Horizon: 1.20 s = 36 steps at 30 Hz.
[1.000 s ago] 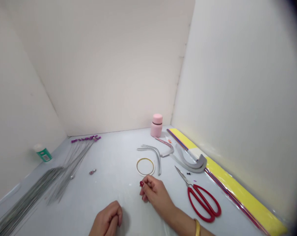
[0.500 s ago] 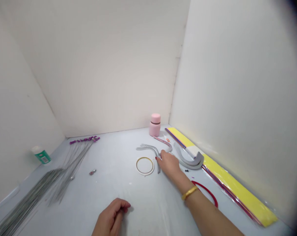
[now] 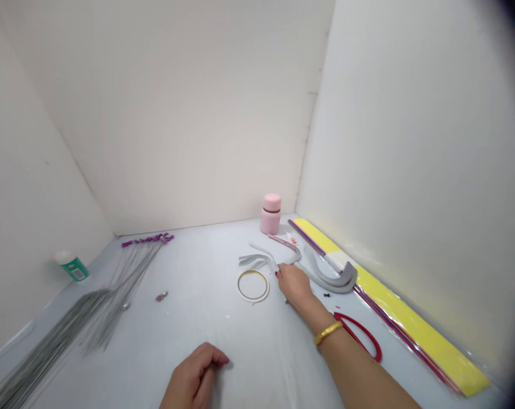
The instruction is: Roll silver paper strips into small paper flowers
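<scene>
My right hand (image 3: 294, 286) reaches to the middle right of the table, its fingertips closed on grey strips (image 3: 255, 260) that fan out to the left. Just left of the fingertips lies a roll of narrow white tape (image 3: 253, 286). My left hand (image 3: 197, 372) rests on the table at the bottom centre, fingers curled in, with nothing visible in them. More grey strips (image 3: 334, 283) lie curved to the right of my right hand. A pink patterned strip (image 3: 284, 243) lies behind it.
A pink bottle (image 3: 270, 214) stands at the back. Yellow-backed packs (image 3: 393, 295) run along the right wall, near a red-handled tool (image 3: 368, 335). Wire stems (image 3: 57, 335), purple-tipped stems (image 3: 149, 240) and a green-and-white container (image 3: 72, 266) are at left.
The strips at my right fingertips have shifted and spread into separate ends to the left. The view has moved slightly; my left hand stays in much the same place.
</scene>
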Tool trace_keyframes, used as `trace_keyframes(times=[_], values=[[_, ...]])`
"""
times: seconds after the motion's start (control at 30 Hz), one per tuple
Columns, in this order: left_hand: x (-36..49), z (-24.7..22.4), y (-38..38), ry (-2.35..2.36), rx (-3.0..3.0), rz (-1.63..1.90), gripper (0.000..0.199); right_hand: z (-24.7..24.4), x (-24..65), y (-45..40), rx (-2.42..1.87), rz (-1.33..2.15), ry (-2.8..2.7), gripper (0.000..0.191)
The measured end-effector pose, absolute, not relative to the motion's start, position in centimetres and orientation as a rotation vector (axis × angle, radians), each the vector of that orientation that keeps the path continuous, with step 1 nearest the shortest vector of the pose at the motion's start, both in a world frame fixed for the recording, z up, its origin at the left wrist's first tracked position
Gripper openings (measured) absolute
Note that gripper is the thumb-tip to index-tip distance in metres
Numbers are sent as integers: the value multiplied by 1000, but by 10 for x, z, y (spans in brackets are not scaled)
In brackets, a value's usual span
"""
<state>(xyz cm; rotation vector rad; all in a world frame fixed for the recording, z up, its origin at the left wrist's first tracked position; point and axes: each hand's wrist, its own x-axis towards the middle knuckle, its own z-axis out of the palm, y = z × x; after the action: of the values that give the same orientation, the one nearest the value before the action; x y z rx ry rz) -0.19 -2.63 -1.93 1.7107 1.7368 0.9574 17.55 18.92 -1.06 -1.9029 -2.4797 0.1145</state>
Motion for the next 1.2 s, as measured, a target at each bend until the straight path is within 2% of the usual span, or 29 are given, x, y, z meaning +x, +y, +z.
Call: trace_keyframes(times=[0.23,0.33,0.43,0.67,0.87,1.0,1.2], values=[[4,-13,-28,1777,1671,1035,26,-7,181,186,-1815,77,-2455,24],[5,-14,-30,1775,1628,1045,32,-2,182,183,-1708,48,-2398,17],[4,-14,-32,1784,1612,1082,35,1,183,180,-1561,52,-2342,20],[4,-15,-32,1781,1606,1089,33,-9,183,178,-1318,182,-2339,28],[10,0,-25,1814,1675,1103,32,-13,181,178,-1135,340,-2358,22],[20,18,3,1882,2064,1079,32,-7,180,171,-998,427,-2378,24],[38,10,76,1842,2345,936,56,-3,176,161,-812,506,-2441,18]])
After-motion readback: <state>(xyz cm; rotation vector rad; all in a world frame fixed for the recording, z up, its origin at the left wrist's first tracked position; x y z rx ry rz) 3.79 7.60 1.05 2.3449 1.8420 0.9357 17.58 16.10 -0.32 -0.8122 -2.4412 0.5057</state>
